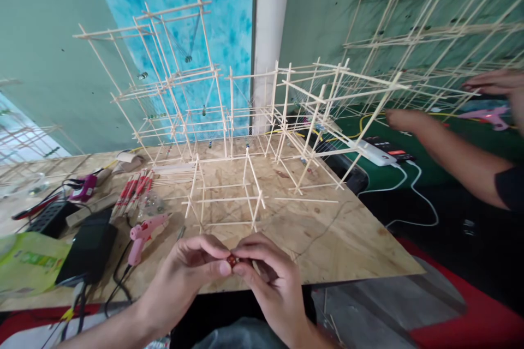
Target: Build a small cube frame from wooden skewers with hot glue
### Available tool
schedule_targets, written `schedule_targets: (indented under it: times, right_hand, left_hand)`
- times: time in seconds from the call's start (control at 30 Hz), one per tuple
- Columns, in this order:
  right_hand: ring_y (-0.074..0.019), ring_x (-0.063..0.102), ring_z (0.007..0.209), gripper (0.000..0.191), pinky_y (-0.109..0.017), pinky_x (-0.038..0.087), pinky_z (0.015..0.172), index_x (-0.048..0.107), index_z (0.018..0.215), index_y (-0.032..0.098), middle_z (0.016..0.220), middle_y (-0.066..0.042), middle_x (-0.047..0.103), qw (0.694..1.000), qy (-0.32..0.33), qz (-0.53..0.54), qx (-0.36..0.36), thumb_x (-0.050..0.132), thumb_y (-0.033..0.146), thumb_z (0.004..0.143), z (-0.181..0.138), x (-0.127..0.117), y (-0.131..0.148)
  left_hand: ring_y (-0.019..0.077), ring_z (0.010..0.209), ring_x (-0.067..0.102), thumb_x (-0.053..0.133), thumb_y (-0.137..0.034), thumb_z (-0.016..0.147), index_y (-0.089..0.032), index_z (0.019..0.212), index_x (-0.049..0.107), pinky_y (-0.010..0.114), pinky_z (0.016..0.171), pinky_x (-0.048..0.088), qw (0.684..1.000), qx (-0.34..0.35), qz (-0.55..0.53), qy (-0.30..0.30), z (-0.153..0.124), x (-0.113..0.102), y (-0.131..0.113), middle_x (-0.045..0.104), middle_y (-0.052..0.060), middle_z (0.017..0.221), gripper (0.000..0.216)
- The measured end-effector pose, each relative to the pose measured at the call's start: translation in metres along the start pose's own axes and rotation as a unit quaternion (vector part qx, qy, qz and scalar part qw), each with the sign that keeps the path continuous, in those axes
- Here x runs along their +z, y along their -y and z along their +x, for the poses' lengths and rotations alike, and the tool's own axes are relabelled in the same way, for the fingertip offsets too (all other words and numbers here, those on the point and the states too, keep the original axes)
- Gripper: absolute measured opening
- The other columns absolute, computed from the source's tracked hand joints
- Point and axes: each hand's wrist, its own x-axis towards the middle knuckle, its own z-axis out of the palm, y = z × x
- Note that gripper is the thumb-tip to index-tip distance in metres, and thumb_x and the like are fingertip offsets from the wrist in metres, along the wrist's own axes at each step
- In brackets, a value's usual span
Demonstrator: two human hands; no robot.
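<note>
Just over the table's front edge, my left hand [190, 267] and my right hand [272, 278] meet fingertip to fingertip. Between them they pinch a small reddish-brown bead [232, 260], mostly covered by the fingers. A thin dark line [321, 237], like thread or wire, runs across the board to the right of my right hand; whether it joins the bead I cannot tell. Right beyond my hands stands a small open frame of thin wooden sticks [223, 200]. To the left of my left hand lies a pink glue gun [141, 240].
Taller stick frames [172, 87] rise behind, others [315, 114] at right. Left on the wooden table [368, 251] are red-wrapped sticks [133, 191], a black adapter [88, 248], a power strip [53, 217] and a green bag [30, 264]. A co-worker's arm [454, 152] reaches in from the right.
</note>
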Motion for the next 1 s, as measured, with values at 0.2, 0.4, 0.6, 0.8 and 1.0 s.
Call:
schedule_targets:
  times: [0.2,0.4,0.6,0.8,1.0]
  right_hand:
    - [-0.0170,0.070,0.079,0.008,-0.026,0.056,0.068,0.079,0.096,0.027,0.088,-0.004,0.073,1.000,0.005,-0.015,-0.023,0.076,0.021,0.091,-0.001,-0.001,-0.006]
    - [-0.0163,0.069,0.082,0.013,-0.025,0.056,0.070,0.076,0.099,0.027,0.091,-0.003,0.071,0.999,-0.001,-0.021,-0.026,0.075,0.018,0.090,-0.004,0.000,-0.012]
    - [-0.0154,0.065,0.079,0.014,-0.024,0.053,0.066,0.073,0.100,0.027,0.093,-0.003,0.066,1.000,0.006,0.005,0.007,0.072,0.017,0.090,-0.008,0.003,-0.021]
    - [-0.0110,0.056,0.066,0.008,-0.022,0.045,0.056,0.071,0.091,0.026,0.090,-0.001,0.063,0.997,0.006,0.050,0.059,0.071,0.019,0.087,-0.013,0.007,-0.025]
    - [-0.0109,0.051,0.065,0.004,-0.023,0.041,0.057,0.070,0.083,0.025,0.084,0.001,0.061,0.984,-0.022,0.078,0.159,0.071,0.021,0.083,-0.017,0.006,-0.026]
  left_hand:
    - [0.0099,0.075,0.069,0.094,-0.024,0.071,-0.023,0.073,0.081,0.019,0.075,0.054,0.999,-0.014,-0.040,0.012,0.000,0.001,0.000,0.075,-0.002,0.077,0.013]
    - [0.0116,0.076,0.071,0.090,-0.032,0.077,-0.021,0.080,0.083,0.020,0.079,0.056,0.999,-0.034,-0.024,-0.002,0.000,-0.001,0.002,0.079,0.002,0.078,0.014]
    - [0.0132,0.079,0.073,0.090,-0.038,0.076,-0.021,0.087,0.082,0.021,0.077,0.057,0.999,-0.024,-0.013,-0.033,0.001,-0.001,0.007,0.079,0.001,0.082,0.022]
    - [0.0166,0.070,0.070,0.070,-0.052,0.091,-0.017,0.080,0.071,0.026,0.071,0.056,0.974,0.015,0.226,-0.031,-0.013,-0.033,0.010,0.073,0.004,0.074,0.036]
    - [0.0145,0.056,0.056,0.059,-0.055,0.092,-0.020,0.072,0.064,0.024,0.059,0.042,0.716,0.083,0.660,-0.211,-0.057,-0.131,0.007,0.063,0.000,0.065,0.040]
